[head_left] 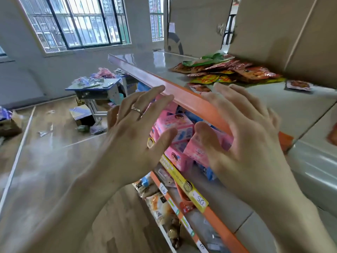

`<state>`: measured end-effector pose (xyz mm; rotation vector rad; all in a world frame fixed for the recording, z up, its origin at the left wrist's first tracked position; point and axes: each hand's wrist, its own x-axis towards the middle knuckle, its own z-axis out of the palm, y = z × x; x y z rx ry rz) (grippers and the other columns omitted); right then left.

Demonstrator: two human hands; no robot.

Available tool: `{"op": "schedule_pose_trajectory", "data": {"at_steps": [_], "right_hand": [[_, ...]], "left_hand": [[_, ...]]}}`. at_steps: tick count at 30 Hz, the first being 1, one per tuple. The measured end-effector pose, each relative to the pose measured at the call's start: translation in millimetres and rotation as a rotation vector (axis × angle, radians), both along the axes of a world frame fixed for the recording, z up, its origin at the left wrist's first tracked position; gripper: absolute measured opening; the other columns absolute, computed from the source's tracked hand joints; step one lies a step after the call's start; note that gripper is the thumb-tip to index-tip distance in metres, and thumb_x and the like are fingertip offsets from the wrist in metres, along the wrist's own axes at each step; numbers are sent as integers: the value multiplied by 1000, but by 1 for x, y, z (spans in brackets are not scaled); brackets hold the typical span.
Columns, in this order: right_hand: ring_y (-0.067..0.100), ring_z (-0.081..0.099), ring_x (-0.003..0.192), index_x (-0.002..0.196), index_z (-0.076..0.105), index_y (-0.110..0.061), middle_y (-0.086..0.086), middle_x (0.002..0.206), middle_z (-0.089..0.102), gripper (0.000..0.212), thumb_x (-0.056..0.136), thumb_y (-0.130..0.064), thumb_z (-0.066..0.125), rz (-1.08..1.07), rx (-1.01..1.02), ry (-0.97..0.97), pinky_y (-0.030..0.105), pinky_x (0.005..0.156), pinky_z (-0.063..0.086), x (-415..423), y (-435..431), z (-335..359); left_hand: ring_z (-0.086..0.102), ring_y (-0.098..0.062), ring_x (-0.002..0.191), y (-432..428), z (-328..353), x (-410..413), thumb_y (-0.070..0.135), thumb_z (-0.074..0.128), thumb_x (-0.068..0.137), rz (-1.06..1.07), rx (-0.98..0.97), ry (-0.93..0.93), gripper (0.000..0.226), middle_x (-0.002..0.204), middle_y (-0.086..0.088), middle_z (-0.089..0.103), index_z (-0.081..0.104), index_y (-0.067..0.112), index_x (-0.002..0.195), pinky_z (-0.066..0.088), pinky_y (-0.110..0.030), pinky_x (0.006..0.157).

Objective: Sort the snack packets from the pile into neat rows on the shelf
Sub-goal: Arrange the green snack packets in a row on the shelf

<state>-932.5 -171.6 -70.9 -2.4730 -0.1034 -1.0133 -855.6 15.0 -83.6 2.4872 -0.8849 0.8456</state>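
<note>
The left hand (135,128) and right hand (242,136) are hovering spread and empty at the edge of the shelf (155,64); the snack packet pile (228,72) is lying at one o'clock beyond them; the pick-up is likely just starting, needing a forward reach.

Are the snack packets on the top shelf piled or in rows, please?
Piled: the snack packets overlap in a loose heap.

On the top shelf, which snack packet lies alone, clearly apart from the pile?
The white-edged packet, to the right of the pile. It lies flat by itself on the bare shelf, while the other packets overlap one another in a heap.
</note>
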Motion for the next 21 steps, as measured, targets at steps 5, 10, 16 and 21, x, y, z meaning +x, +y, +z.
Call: {"op": "schedule_pose_trajectory", "data": {"at_steps": [5, 10, 16, 21], "right_hand": [[15, 31, 142, 135, 55, -27, -7, 148, 45, 48, 89, -42, 51, -49, -39, -39, 50, 112, 24, 30, 8, 15], [15, 30, 142, 137, 53, -27, -6, 148, 45, 50, 89, -42, 51, -151, -105, -25, 50, 113, 23, 67, 13, 17], [11, 32, 140, 138, 53, -26, -11, 147, 46, 52, 90, -46, 48, -370, -198, -48, 39, 112, 17, 113, 16, 29], [13, 37, 136, 133, 57, -24, -9, 142, 51, 48, 90, -44, 50, -529, -265, -97, 32, 105, 17, 162, 23, 47]], "left_hand": [[27, -15, 142, 5, 1, 36, 54, 41, 95, -53, -17, 10, 57, 156, 11, 34, 44, 28, 145, 22, -42, 113], [25, -12, 142, 4, -2, 90, 53, 42, 95, -162, -56, -23, 55, 155, 12, 34, 44, 28, 144, 21, -37, 111], [31, -16, 141, -12, 4, 174, 51, 44, 94, -354, -73, -63, 55, 155, 9, 36, 47, 25, 142, 26, -40, 110], [30, -19, 140, -25, 29, 242, 50, 42, 94, -501, -55, -121, 54, 156, 9, 33, 40, 30, 144, 29, -47, 109]]}}
